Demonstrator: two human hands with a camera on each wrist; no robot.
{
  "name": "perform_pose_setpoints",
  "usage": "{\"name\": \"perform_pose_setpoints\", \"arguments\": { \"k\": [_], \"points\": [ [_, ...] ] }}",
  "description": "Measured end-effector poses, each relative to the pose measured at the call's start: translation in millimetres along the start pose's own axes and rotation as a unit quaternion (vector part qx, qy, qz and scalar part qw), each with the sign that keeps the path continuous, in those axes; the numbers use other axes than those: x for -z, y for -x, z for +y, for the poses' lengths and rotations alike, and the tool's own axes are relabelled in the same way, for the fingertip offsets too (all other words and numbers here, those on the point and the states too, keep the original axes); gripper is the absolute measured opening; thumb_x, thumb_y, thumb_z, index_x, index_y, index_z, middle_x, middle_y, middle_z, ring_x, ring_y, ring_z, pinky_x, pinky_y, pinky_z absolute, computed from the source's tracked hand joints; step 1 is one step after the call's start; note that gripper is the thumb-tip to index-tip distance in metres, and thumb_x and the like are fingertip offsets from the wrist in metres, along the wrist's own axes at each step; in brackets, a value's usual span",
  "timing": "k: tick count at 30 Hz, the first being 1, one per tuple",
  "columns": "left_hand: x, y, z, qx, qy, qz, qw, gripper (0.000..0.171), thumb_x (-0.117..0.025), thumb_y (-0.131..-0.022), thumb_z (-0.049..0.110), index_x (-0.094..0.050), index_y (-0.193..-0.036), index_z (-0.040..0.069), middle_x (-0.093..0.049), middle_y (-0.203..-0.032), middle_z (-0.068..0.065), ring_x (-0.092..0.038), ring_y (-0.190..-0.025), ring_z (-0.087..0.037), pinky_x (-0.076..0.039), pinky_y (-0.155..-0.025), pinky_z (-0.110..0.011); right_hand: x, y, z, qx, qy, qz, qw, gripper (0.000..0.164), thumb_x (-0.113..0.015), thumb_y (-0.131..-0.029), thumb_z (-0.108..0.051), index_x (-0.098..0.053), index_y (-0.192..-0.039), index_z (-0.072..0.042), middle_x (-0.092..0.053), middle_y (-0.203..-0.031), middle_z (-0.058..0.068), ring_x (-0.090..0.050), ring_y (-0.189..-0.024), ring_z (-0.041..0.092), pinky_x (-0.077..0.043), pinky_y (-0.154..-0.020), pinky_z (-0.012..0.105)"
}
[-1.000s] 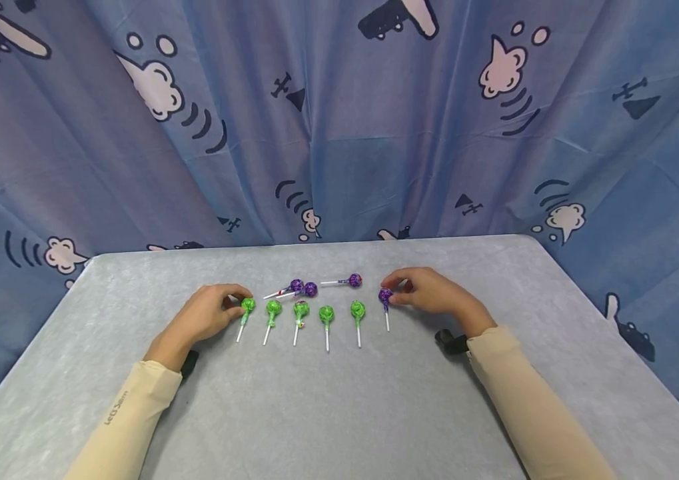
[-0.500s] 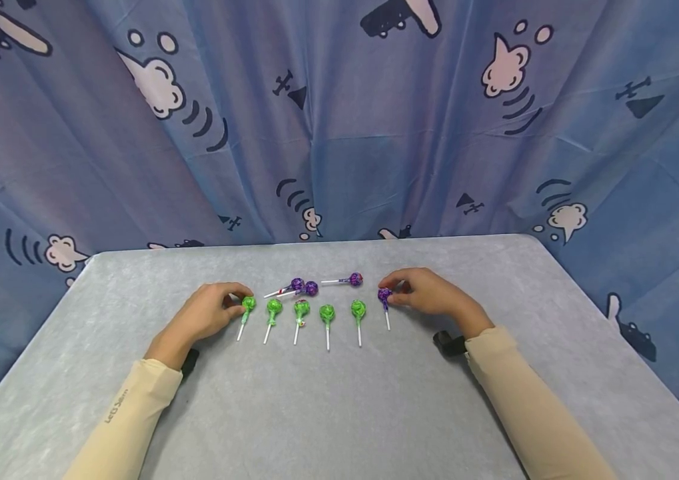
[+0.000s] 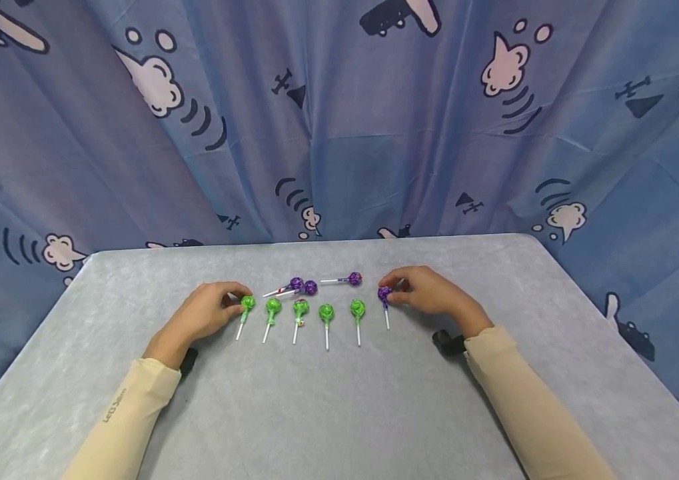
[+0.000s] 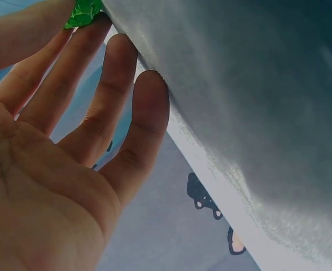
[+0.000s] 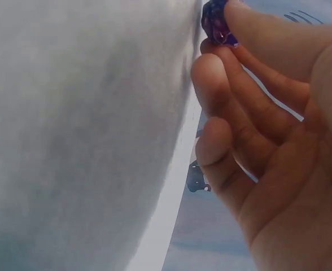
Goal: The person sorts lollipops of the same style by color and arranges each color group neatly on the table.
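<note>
My left hand (image 3: 204,312) pinches the round head of a green lollipop (image 3: 247,303) between thumb and fingers, its white stick pointing toward me. At the other end of the row, my right hand (image 3: 426,290) pinches the head of a purple lollipop (image 3: 384,293) the same way. Between them lie several green lollipops, among them one (image 3: 273,307) beside the left hand and another (image 3: 358,309) nearest the right. In the left wrist view the green wrapper (image 4: 86,12) shows at the top; in the right wrist view the purple wrapper (image 5: 215,23) sits against the thumb.
Behind the green row, two purple lollipops (image 3: 310,288) lie crossed, and one more purple lollipop (image 3: 354,279) lies sideways to their right. The grey-white table (image 3: 327,413) ends at a blue patterned curtain (image 3: 351,173). A black wrist strap (image 3: 449,343) is on the right arm.
Between the earlier frames and now, the purple lollipop at the right hand shifts very slightly left. Both hands keep their hold, and the other lollipops stay in place.
</note>
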State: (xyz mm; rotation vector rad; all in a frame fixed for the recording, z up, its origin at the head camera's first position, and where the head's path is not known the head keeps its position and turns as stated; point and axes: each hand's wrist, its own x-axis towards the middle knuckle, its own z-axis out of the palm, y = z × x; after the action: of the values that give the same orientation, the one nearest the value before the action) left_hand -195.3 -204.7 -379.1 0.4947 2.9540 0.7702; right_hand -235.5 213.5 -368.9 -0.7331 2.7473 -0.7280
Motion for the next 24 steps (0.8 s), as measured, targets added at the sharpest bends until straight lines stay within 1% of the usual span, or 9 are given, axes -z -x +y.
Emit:
{"name": "perform_pose_setpoints", "arguments": {
  "k": [7,15,17,22,24],
  "points": [
    [1.0,0.2,0.6,0.0,-0.002,-0.005,1.0,0.027,-0.069,-0.092,0.012,-0.071,-0.119,0.012,-0.073,-0.107,-0.009,-0.066,-0.094,-0.024,-0.051,-0.082,-0.046,2,-1,-6,-0.002,0.003,0.007,1.0,0.029,-0.071,-0.093,-0.018,-0.07,-0.122,-0.012,-0.072,-0.115,0.004,-0.065,-0.101,0.02,-0.052,-0.086,0.04],
    [3.5,0.1,-0.6,-0.022,0.003,-0.008,0.9997,0.026,-0.064,-0.094,0.006,-0.071,-0.118,0.01,-0.073,-0.11,-0.012,-0.067,-0.095,-0.026,-0.051,-0.084,-0.047,6,-1,-17,0.013,0.007,0.013,1.0,0.03,-0.072,-0.092,-0.018,-0.071,-0.121,-0.012,-0.072,-0.115,0.003,-0.065,-0.098,0.018,-0.051,-0.081,0.034],
    [4.5,0.6,-0.6,-0.018,0.005,-0.01,0.9998,0.027,-0.066,-0.093,0.008,-0.071,-0.119,0.009,-0.073,-0.112,-0.012,-0.067,-0.096,-0.025,-0.052,-0.085,-0.047,7,0,-19,0.013,0.009,0.013,1.0,0.03,-0.072,-0.092,-0.019,-0.071,-0.121,-0.012,-0.072,-0.116,0.003,-0.065,-0.098,0.018,-0.05,-0.081,0.033],
    [9.2,0.8,0.9,-0.009,0.01,-0.015,0.9998,0.03,-0.067,-0.093,0.009,-0.068,-0.123,0.007,-0.071,-0.119,-0.014,-0.069,-0.099,-0.029,-0.053,-0.086,-0.048,7,1,-25,0.015,0.011,0.014,1.0,0.03,-0.072,-0.091,-0.02,-0.071,-0.121,-0.014,-0.072,-0.115,0.0,-0.065,-0.098,0.017,-0.05,-0.081,0.033],
    [9.9,0.2,1.1,-0.008,0.009,-0.016,0.9998,0.03,-0.067,-0.093,0.008,-0.068,-0.123,0.007,-0.07,-0.12,-0.015,-0.069,-0.1,-0.03,-0.053,-0.086,-0.048,6,1,-28,0.023,0.009,0.018,1.0,0.03,-0.073,-0.091,-0.02,-0.071,-0.121,-0.014,-0.073,-0.114,0.0,-0.065,-0.097,0.017,-0.05,-0.08,0.033]
  ]
}}
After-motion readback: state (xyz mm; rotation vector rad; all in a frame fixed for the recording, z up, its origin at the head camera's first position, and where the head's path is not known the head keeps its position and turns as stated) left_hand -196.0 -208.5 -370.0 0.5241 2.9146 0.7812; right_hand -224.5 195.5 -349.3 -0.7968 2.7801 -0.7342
